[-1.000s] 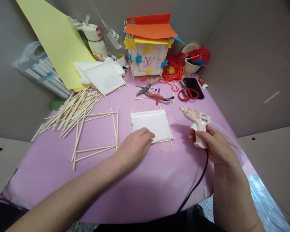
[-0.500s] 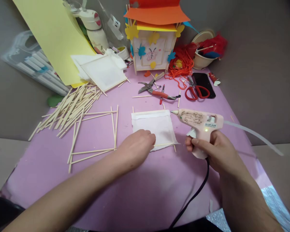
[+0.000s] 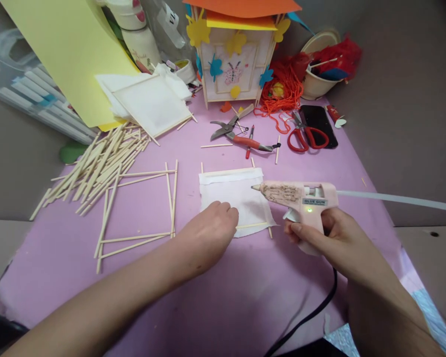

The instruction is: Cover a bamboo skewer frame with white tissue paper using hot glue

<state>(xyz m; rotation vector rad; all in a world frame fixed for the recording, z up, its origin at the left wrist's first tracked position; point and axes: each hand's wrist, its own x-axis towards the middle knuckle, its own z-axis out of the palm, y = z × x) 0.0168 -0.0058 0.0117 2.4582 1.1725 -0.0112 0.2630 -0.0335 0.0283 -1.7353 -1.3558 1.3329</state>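
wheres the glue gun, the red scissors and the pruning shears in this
hot glue gun [image 3: 293, 193], head view, on its patterned barrel
red-handled scissors [image 3: 289, 141], head view, on a red finger loop
pruning shears [image 3: 245, 142], head view, on the red handle

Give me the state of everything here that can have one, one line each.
glue gun: green light on, held up
glue stick: loaded, jutting from the gun's back
right hand: gripping the gun
left hand: resting on white paper
shears: open, lying down
phone: screen dark
scissors: lying partly on the phone
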